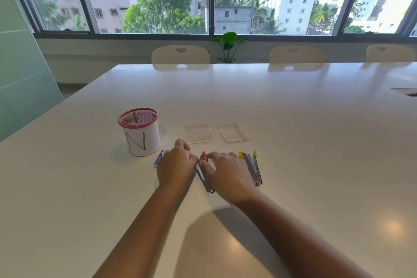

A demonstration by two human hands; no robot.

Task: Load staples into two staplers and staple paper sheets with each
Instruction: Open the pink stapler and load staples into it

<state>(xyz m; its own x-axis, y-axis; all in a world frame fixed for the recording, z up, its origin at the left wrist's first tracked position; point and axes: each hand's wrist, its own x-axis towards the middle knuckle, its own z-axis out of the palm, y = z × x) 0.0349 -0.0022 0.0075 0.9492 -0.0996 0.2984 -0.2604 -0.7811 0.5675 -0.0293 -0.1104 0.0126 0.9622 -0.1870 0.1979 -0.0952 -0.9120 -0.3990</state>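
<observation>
Red-tipped stapler, yellow-tipped stapler, blue box, red-rimmed white cup, white table.

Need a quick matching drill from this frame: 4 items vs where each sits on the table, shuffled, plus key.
Items:
1. red-tipped stapler
2. yellow-tipped stapler
3. red mesh cup
4. blue staple box

Places:
A. far left, marked N
B. between left hand and right hand
C. right of the right hand, lying open
D. just left of the left hand, at the cup's base

Pairs: 1-B, 2-C, 3-A, 4-D
</observation>
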